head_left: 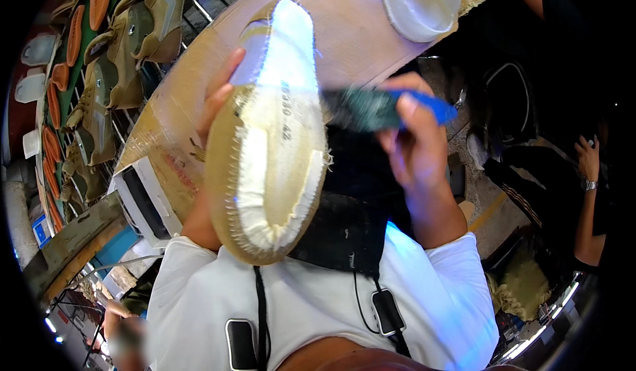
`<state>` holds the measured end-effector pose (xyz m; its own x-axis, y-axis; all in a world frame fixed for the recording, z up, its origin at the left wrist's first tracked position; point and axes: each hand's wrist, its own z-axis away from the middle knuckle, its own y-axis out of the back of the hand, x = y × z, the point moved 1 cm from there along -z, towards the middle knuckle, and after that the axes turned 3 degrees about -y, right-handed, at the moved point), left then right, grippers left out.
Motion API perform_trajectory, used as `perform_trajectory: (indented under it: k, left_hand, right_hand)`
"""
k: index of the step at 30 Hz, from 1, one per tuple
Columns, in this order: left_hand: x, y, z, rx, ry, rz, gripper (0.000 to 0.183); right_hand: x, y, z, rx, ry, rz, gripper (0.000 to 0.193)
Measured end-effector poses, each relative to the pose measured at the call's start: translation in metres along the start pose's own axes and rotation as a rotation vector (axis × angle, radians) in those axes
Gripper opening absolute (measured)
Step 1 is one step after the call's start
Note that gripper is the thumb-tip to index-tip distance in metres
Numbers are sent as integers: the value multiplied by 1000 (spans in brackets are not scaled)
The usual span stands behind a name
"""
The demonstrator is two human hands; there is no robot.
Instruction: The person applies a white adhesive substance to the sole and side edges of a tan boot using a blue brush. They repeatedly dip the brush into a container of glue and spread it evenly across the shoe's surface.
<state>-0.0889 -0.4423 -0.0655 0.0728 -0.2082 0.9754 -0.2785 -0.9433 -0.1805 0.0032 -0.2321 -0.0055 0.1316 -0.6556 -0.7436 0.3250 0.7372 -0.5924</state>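
A tan shoe upper [225, 165] is tipped with its underside toward me, its stitched edge and a pale ruffled strip showing. Bluish light falls on its far end. My left hand [222, 93] is closed around its left side, most of the fingers hidden behind it. In my right hand [421, 139] is a flat brush [361, 108] with a blue handle and dark bristles, pinched between thumb and fingers. The brush is smeared by motion, its bristle end at the right edge of the underside; whether it touches, I cannot tell.
A cardboard-covered table [351, 46] carries a translucent plastic tub [432, 10] at the far right. On the left, a rack holds tan shoes [119, 73] and orange soles [74, 36]. A white box-like device [147, 199] stands near the table's left edge. Another person's hand [588, 159] is at right.
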Motion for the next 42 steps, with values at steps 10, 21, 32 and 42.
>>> perform_trajectory:
  k: [10, 21, 32, 42]
  left_hand:
    - [4, -1, -11, -8, 20, 65, 37]
    - [32, -16, -22, -412, -760, -830, 30]
    - [39, -10, -10, -447, -711, -856, 24]
    - [39, -1, -1, -481, -745, -879, 22]
  right_hand:
    - [-19, 57, -29, 116, 167, -273, 18]
    - [-66, 84, -81, 439, 903, 1056, 19]
    - [-96, 78, -97, -124, 670, 1365, 16]
    - [-65, 102, -70, 211, 613, 972, 21]
